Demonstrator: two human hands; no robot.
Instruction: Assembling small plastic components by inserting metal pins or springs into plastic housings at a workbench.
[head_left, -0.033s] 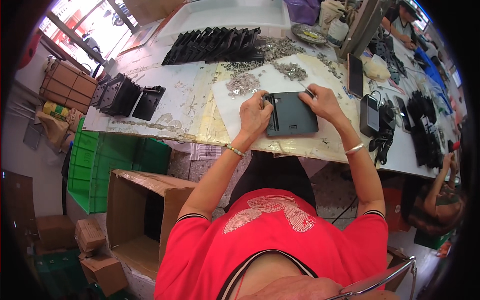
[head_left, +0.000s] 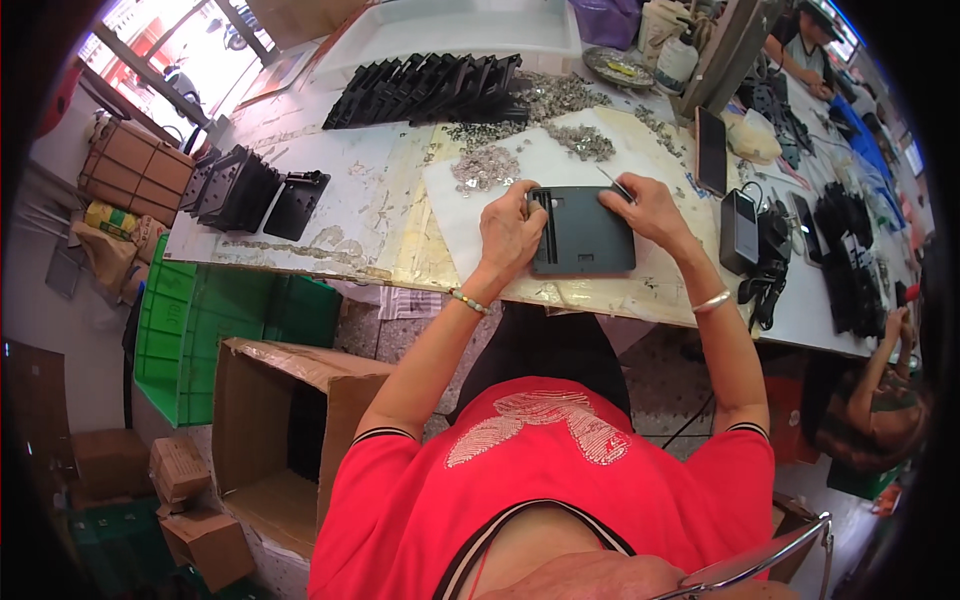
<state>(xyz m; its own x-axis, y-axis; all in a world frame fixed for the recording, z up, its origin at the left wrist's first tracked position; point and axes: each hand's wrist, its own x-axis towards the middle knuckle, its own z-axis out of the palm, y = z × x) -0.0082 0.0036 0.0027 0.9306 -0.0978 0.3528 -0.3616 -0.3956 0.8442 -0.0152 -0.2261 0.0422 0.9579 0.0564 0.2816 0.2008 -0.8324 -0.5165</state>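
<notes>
A dark grey, flat plastic panel (head_left: 592, 238) with a slot along its left side lies at the front of the worktable. My left hand (head_left: 512, 230) grips its upper left edge, thumb on top. At its upper right corner is my right hand (head_left: 648, 208), its fingers pinched round a thin metal tool (head_left: 606, 174) whose tip points up and left; its exact kind cannot be made out. Beyond the panel lie a heap of small silvery metal pieces (head_left: 487, 168) and another heap of grey ones (head_left: 582, 142) on a white sheet (head_left: 446, 196).
A row of black plastic parts (head_left: 425, 90) stands at the back, and more black panels (head_left: 235, 192) at the left. A phone (head_left: 710, 150) and a black box-shaped device (head_left: 739, 230) are at the right. Below stand a green crate (head_left: 165, 335) and an open carton (head_left: 265, 480). Other people work at right.
The panel's far right corner has shifted very slightly down. Both hands keep nearly the same place and grip.
</notes>
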